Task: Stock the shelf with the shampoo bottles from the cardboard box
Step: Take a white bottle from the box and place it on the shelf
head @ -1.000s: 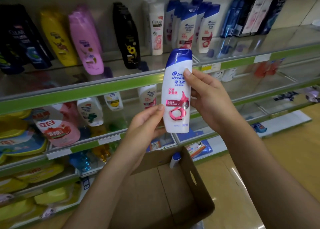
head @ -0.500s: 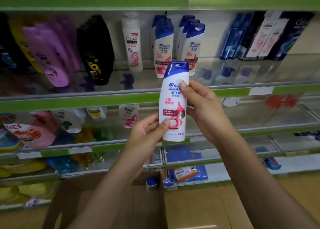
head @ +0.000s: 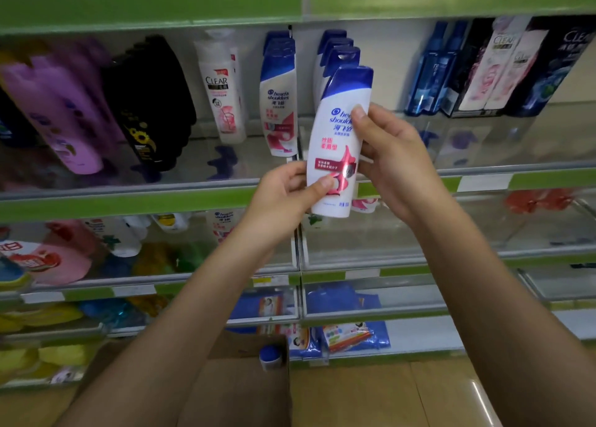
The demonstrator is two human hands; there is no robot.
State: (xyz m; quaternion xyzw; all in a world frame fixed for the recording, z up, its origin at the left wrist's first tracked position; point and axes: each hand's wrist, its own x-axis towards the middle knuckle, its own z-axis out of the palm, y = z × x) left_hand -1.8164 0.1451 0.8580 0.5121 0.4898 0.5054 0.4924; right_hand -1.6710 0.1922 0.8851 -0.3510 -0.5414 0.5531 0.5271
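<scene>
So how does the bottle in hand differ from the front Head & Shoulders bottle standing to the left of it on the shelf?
The held bottle is off the shelf and tilted, cap leaning right; the shelf bottle stands on the glass shelf. The left hand and right hand grip the held bottle; nothing touches the shelf bottle. Both share a white body, blue cap and pink label.

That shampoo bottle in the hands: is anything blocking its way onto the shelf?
Nothing visible blocks it. The shampoo bottle, held by the left hand and right hand, is in front of its matching row, with bare shelf beside it.
</scene>
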